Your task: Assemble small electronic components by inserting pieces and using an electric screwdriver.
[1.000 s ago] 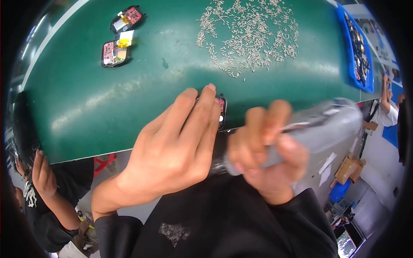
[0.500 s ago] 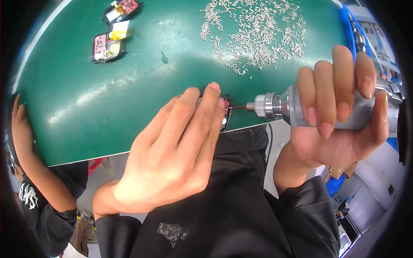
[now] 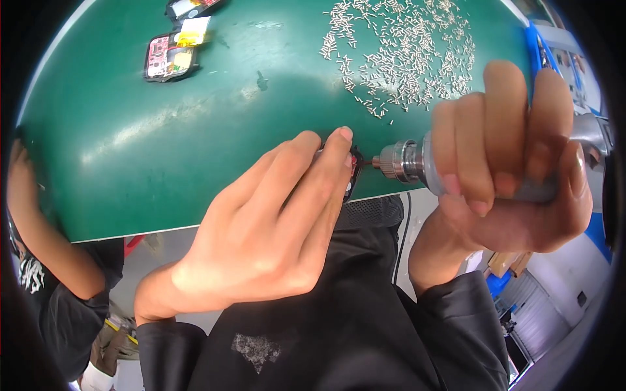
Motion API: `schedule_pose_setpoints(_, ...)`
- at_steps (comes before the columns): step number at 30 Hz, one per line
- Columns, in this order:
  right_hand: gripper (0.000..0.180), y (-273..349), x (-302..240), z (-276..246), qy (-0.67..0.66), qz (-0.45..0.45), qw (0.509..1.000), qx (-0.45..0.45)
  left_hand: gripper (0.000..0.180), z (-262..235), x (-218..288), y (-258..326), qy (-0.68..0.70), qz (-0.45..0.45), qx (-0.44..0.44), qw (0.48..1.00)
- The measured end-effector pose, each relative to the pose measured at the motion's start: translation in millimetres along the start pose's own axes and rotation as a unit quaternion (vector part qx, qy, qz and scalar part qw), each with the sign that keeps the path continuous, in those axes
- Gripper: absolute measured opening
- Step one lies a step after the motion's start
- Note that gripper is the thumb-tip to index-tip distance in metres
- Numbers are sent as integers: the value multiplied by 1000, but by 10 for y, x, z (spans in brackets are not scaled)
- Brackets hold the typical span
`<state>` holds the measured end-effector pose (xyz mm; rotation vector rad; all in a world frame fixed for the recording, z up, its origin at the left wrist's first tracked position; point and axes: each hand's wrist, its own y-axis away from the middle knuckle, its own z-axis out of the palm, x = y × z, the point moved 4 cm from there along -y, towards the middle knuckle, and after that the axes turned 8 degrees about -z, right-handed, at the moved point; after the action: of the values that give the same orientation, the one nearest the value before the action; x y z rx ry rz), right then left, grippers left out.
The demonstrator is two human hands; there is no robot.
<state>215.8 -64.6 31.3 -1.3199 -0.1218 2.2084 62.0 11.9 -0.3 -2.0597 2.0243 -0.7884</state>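
Near the front edge of the green table, my left hand [image 3: 270, 221] holds down a small black-cased device [image 3: 355, 174]. Its fingers cover most of the device; a bit of red circuit board and the dark rim show past the fingertips. My right hand [image 3: 499, 153] is wrapped round a grey electric screwdriver [image 3: 403, 161] with a ribbed metal nose, held level. The thin bit points left and reaches the device's right side; whether it sits in a screw I cannot tell. The right fingers are slightly blurred.
Many small loose screws [image 3: 417, 58] lie scattered at the far right of the table [image 3: 215, 150]. An opened device [image 3: 171, 57] with a red board lies at far left, another [image 3: 189, 8] behind it. A blue tray [image 3: 538, 52] stands far right. Another person's arm [image 3: 49, 228] is at left.
The screwdriver's nose is closer to the device, and less of its bit shows. The far table contents appear shifted up and right as the view moved. My left hand keeps its hold.
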Motion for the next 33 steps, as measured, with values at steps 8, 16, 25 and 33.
schedule_pose_setpoints(8,21,-99,80,91,22,11,997,-70,38,-18,-17,27,25,-5,-13,1000)
schedule_pose_setpoints(16,13,-83,66,21,-57,-23,992,-111,39,-126,1,-29,20,-9,-85,996)
schedule_pose_setpoints(25,12,545,-117,-558,-133,-118,968,176,50,-727,-721,349,-257,-290,-14,922)
schedule_pose_setpoints(33,11,615,-122,-617,-179,-126,946,238,26,-125,-541,-688,-46,-164,24,985)
